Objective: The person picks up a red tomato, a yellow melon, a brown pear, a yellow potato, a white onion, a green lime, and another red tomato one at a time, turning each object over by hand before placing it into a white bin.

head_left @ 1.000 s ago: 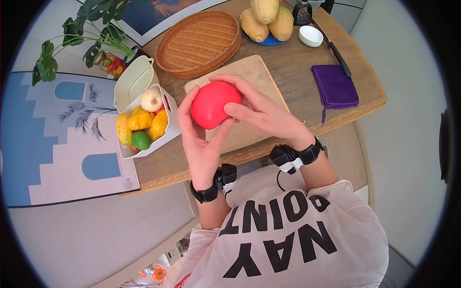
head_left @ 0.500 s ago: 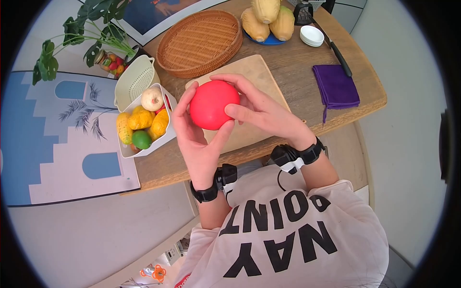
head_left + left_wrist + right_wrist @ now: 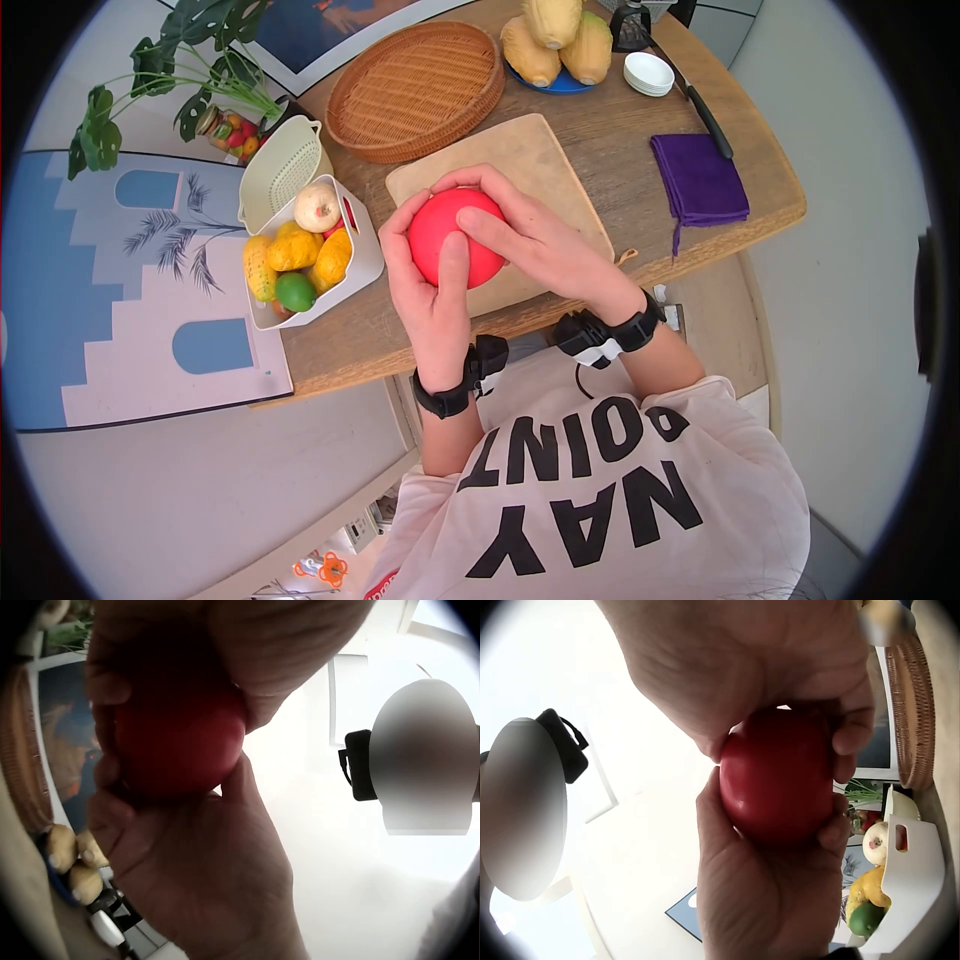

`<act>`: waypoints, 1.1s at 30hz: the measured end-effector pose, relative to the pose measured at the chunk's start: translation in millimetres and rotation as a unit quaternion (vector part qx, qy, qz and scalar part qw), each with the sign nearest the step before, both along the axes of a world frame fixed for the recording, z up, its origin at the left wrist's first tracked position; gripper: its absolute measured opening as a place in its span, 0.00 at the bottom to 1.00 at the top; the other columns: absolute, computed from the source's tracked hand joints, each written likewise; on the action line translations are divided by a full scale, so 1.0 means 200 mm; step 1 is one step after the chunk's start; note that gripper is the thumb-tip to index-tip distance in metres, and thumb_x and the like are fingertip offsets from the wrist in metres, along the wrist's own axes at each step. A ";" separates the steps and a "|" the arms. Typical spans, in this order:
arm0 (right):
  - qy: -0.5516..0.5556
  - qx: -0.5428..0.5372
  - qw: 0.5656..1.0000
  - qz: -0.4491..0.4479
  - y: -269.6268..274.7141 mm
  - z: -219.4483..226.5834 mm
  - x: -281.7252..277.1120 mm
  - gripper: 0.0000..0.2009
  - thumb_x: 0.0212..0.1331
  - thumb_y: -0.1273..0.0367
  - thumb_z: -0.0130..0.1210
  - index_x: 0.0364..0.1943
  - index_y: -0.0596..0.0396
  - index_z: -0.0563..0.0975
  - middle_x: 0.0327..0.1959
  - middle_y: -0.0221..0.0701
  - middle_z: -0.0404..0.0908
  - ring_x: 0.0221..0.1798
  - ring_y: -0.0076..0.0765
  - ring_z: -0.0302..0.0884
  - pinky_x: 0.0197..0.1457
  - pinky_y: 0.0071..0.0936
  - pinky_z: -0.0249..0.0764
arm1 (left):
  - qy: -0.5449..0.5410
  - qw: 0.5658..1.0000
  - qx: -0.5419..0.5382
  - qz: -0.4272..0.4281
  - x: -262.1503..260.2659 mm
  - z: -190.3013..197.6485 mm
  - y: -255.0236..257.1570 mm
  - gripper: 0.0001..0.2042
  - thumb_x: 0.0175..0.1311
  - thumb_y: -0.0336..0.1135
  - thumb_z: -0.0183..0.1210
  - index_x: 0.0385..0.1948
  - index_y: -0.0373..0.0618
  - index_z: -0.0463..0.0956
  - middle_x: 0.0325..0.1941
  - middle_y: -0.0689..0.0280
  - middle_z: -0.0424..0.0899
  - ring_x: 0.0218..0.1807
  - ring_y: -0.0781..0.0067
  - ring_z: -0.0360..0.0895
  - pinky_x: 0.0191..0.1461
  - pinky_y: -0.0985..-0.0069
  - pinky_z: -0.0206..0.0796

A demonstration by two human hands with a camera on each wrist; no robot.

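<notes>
A smooth red ball-like object (image 3: 440, 232) is held above the wooden cutting board (image 3: 540, 165). My left hand (image 3: 430, 310) grips its left side, and my right hand (image 3: 540, 245) its right side, both thumbs lying on the face toward me. In the left wrist view the red object (image 3: 180, 742) sits between both palms, fingers curled round its far side. The right wrist view shows the red object (image 3: 780, 776) in the same two-handed hold, the fingertips partly hidden behind it.
At left stands a white bin (image 3: 350, 275) of fruit by a pale colander (image 3: 285, 170). Behind lie a wicker tray (image 3: 415, 90) and yellow produce (image 3: 585, 50) on a blue plate. Rightward are white bowls (image 3: 648, 75), a black-handled knife (image 3: 710, 125) and a purple cloth (image 3: 700, 180).
Both hands have moved slightly down and to the right with the red object, closer to my body. The thumbs have shifted from its lower edge onto its near face, nearer each other.
</notes>
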State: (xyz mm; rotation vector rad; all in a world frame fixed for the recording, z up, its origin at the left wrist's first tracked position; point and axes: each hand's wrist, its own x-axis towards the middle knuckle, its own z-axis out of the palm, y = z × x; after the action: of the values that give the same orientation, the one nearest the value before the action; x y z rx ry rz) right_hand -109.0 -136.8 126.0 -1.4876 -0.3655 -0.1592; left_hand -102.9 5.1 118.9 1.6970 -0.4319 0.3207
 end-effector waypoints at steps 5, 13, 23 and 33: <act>0.042 0.058 0.997 0.002 0.01 0.00 0.00 0.18 0.74 0.57 0.43 0.55 0.54 0.70 0.51 0.33 0.77 0.56 0.31 0.73 0.60 0.26 0.68 | -0.053 0.998 0.020 -0.009 -0.01 0.02 0.00 0.19 0.68 0.40 0.55 0.56 0.41 0.70 0.57 0.60 0.74 0.58 0.68 0.70 0.65 0.70 0.59; 0.050 0.060 0.997 0.000 0.01 0.00 0.00 0.17 0.73 0.57 0.43 0.55 0.54 0.71 0.51 0.34 0.77 0.55 0.32 0.74 0.59 0.27 0.69 | -0.057 0.998 0.003 -0.004 0.00 0.00 -0.01 0.17 0.71 0.40 0.51 0.55 0.40 0.71 0.55 0.61 0.75 0.56 0.68 0.71 0.63 0.71 0.61; -0.094 -0.138 0.984 -0.063 0.03 0.01 -0.02 0.23 0.60 0.59 0.59 0.55 0.53 0.70 0.51 0.40 0.75 0.52 0.47 0.76 0.55 0.36 0.74 | 0.085 0.983 -0.157 0.035 0.02 -0.01 -0.02 0.19 0.76 0.45 0.37 0.47 0.38 0.72 0.46 0.60 0.75 0.49 0.70 0.72 0.57 0.74 0.63; -0.130 -0.086 0.987 -0.030 0.02 0.02 -0.02 0.23 0.59 0.60 0.60 0.56 0.53 0.69 0.52 0.38 0.75 0.53 0.45 0.76 0.55 0.35 0.74 | -0.083 0.987 -0.035 0.134 -0.04 0.00 -0.03 0.22 0.75 0.49 0.35 0.49 0.39 0.71 0.52 0.57 0.74 0.52 0.65 0.72 0.57 0.69 0.66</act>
State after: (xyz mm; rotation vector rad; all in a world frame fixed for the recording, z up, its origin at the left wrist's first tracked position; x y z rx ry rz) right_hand -112.3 -132.7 129.5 -1.6533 -0.5563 -0.3802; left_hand -110.5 -1.4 118.3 1.6666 -0.3104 0.6708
